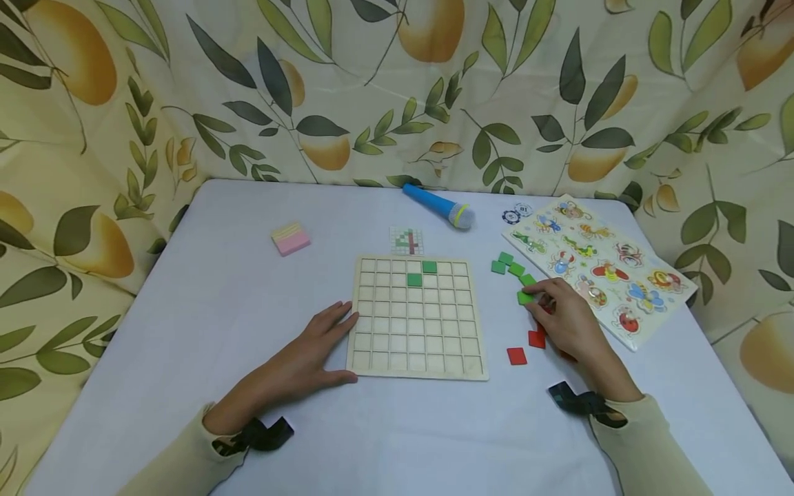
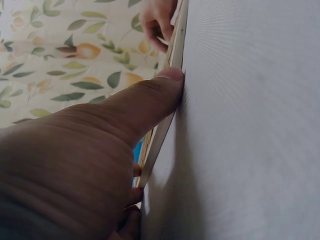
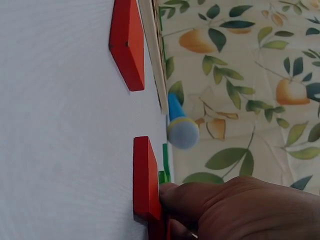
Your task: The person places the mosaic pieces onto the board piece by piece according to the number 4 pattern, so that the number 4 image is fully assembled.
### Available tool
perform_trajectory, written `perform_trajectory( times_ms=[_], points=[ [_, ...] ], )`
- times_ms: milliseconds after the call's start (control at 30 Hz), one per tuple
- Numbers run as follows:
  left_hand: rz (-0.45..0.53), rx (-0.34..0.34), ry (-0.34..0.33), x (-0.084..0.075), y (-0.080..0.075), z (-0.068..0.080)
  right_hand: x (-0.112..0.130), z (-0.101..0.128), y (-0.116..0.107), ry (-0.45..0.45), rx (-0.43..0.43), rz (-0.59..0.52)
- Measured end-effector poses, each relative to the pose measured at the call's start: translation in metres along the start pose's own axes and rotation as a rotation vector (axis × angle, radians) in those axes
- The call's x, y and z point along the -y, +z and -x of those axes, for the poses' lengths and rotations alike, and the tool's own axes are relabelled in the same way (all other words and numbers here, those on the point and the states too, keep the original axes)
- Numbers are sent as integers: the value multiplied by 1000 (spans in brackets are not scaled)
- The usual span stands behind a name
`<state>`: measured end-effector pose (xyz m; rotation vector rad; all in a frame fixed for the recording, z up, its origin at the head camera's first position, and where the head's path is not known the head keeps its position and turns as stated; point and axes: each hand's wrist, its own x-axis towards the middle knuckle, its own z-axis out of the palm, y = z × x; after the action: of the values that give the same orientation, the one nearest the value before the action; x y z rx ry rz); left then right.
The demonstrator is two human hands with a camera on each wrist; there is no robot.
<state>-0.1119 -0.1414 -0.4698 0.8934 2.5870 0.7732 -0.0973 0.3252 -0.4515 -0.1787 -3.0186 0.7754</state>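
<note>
My left hand (image 1: 310, 348) rests at the lower left corner of a wooden grid board (image 1: 417, 368). Its fingertips touch the left side, and its thumb (image 2: 145, 102) lies against the near edge. Two green tiles, one of them here (image 1: 414, 280), sit in cells in the upper rows. Right of the board, my right hand (image 1: 567, 320) pinches a green square tile (image 1: 524, 297) between thumb and index finger. Several other green tiles (image 1: 498, 266) lie just beyond it. Red tiles (image 1: 517, 356) lie on the near side, some partly hidden under the hand.
A small card with a grid pattern (image 1: 406, 241) lies behind the board, and a blue toy microphone (image 1: 438, 206) further back. A pink-and-yellow sticky-note pad (image 1: 290, 238) is at left. An insect puzzle board (image 1: 598, 269) and two round chips (image 1: 511, 217) lie at right.
</note>
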Motion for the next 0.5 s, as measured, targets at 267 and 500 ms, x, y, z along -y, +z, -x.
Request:
perform_trajectory(
  times_ms=[267, 500],
  points=[
    [-12, 5, 2, -2, -2, -2, 0, 2, 1, -8, 20, 38],
    [9, 5, -20, -3, -1, -2, 1, 1, 0, -43, 3, 51]
  ],
)
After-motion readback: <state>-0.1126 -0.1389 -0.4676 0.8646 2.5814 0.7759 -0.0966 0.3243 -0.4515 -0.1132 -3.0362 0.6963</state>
